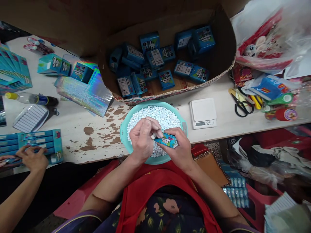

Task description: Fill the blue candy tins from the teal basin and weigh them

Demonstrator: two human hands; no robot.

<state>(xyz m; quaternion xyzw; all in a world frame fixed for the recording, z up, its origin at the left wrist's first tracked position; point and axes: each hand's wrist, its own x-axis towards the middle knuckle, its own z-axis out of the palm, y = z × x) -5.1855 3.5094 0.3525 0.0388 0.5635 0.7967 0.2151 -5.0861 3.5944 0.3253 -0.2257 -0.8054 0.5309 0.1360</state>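
Over a turquoise basin [123, 134] of small white candies [155, 113], my right hand [181, 147] grips a small blue candy box [167, 139] lettered "Caramelo Macizo", tilted on its side. My left hand [143, 139] is curled close against the box's left end. A few white candies show at its fingertips, right by that end of the box. The palm side of my left hand is turned away, so how many candies it holds is hidden.
Behind the basin, a cut-open cardboard box [170, 92] holds several blue candy boxes. A white digital scale [203, 111] and black-handled scissors [241, 105] lie to the right. At the left, a co-worker's hands [34, 158] touch a tray of blue boxes [58, 142], near a bottle [31, 98].
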